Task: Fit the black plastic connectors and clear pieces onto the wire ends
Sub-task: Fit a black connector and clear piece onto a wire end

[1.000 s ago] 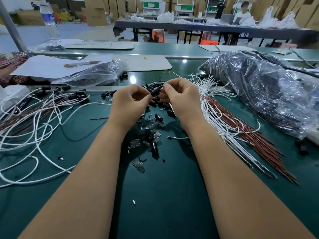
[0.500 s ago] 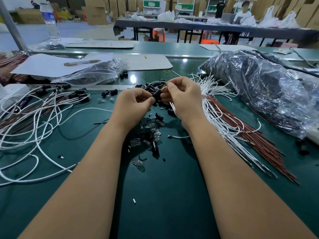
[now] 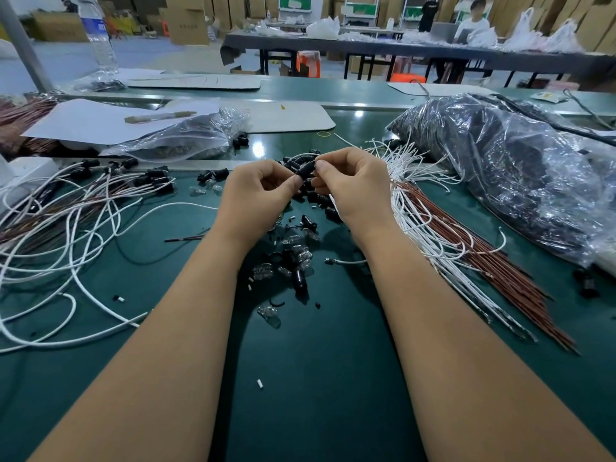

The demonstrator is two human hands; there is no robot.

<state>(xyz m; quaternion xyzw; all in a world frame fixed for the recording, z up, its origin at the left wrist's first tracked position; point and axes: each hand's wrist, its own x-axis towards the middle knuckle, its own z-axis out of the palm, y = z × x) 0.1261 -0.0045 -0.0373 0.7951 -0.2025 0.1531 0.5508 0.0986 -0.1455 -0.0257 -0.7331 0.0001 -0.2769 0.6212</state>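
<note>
Both hands meet above a small pile of parts on the green table (image 3: 333, 378). My left hand (image 3: 258, 198) and my right hand (image 3: 353, 185) each pinch one end of a black plastic connector (image 3: 306, 169) held between them. A white wire (image 3: 301, 157) loops out from behind the connector. Below the hands lie loose black connectors (image 3: 300, 278) and clear pieces (image 3: 266, 310). To the right a bundle of white and brown wires (image 3: 450, 241) fans across the table. Wires with black connectors fitted (image 3: 146, 178) lie at the left.
A large plastic bag of dark parts (image 3: 520, 175) fills the right side. A smaller zip bag (image 3: 180, 141) and white paper with a pen (image 3: 160, 116) lie at the back left. A water bottle (image 3: 100, 38) stands far left. A person sits at a far table.
The hands stay together on the connector. My fingers have turned and shifted it slightly between the fingertips; nothing was let go.
</note>
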